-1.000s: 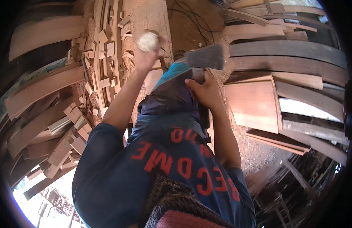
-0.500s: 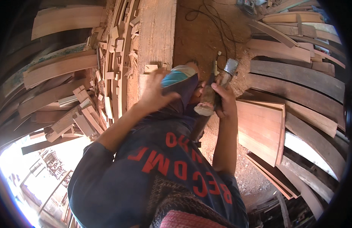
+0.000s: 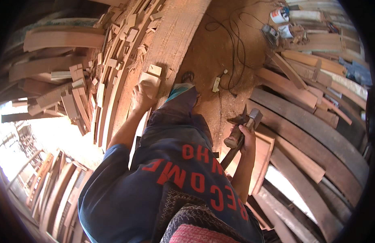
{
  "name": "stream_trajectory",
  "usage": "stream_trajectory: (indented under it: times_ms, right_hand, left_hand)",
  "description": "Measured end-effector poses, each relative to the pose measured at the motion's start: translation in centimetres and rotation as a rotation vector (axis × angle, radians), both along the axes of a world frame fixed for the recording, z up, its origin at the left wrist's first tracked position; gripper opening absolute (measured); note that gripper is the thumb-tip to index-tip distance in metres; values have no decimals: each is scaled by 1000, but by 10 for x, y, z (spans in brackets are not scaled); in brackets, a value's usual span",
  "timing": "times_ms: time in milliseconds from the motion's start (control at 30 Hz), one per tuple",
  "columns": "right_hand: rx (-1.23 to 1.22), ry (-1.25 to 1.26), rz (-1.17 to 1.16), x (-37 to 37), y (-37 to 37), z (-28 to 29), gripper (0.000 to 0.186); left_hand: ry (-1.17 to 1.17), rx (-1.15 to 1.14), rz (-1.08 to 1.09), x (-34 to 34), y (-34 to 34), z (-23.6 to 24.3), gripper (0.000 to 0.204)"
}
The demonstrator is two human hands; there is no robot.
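Observation:
My left hand [image 3: 144,96] is on a small light wooden block [image 3: 151,79], its fingers curled over the block's near end. A second small block [image 3: 155,69] lies just beyond it. Both are on a long, wide plank [image 3: 171,36] running away from me. Out to the right, my right hand [image 3: 248,135] is closed round a hammer [image 3: 255,115] with a metal head and a thick wooden handle. Against the hammer, in the same hand, is a dark pointed tool [image 3: 238,119]; its kind I cannot make out.
Loose offcuts [image 3: 130,35] lie along narrow strips left of the plank. Curved boards [image 3: 309,121] are stacked on the right. A black cable [image 3: 236,44] and a power strip [image 3: 216,84] lie on the dusty floor, with a power tool [image 3: 271,34] and a white bucket [image 3: 279,15] farther off.
My left hand has come down from the air beside my knee onto the block. My right hand, still holding the hammer, has moved outward and nearer my body. The view has turned.

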State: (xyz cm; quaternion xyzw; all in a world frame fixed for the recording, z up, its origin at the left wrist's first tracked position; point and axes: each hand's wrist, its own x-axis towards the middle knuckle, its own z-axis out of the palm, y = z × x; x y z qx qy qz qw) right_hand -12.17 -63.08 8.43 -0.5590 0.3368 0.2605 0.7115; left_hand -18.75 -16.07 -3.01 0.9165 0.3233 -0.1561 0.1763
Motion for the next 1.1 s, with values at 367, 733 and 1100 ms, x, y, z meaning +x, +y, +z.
stream_trajectory:
  times_ms: [367, 733, 1100]
  right_hand:
    - [52, -131, 646, 145, 140, 23, 25]
    - [48, -171, 1122, 191, 274, 26, 29]
    - [20, -130, 1233, 201, 328, 14, 29]
  left_hand:
    - [-108, -65, 180, -76, 113, -47, 63]
    - [-186, -141, 325, -43, 35, 16, 44]
    - [-484, -145, 274, -24, 44, 46, 59]
